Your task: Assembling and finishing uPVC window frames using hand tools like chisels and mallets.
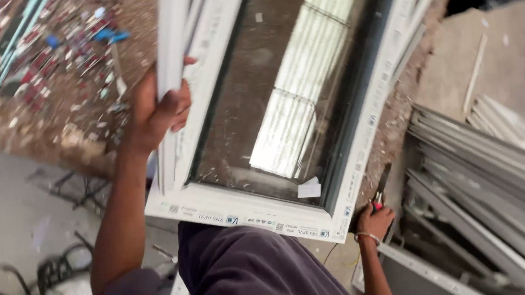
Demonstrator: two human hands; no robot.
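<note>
Overhead, a white-framed window sash (284, 103) fills the middle of the view, its glass pane (271, 91) dusty and catching a pale reflection of bars; the frame runs from about six o'clock up toward twelve, tilted slightly to the right, and its bottom rail lies just above the person's dark purple trouser leg (253, 271). At three to four o'clock a stack of grey and white profile lengths (486, 175) lies on the ground, well apart from the sash's left side but near its lower right corner. At ten o'clock the ground is littered with small red, blue and white scraps (65, 50). At eight o'clock a tangle of dark cable (31, 280) rests on the concrete floor (8, 208). The left hand (158, 105), at nine o'clock, is curled tight around the sash's left upright, fingers wrapped over its edge. The right hand (375, 219), at five o'clock beside the lower right corner of the frame, is closed around a small tool with a red handle (378, 202); a thin bracelet (367, 237) circles that wrist.
</note>
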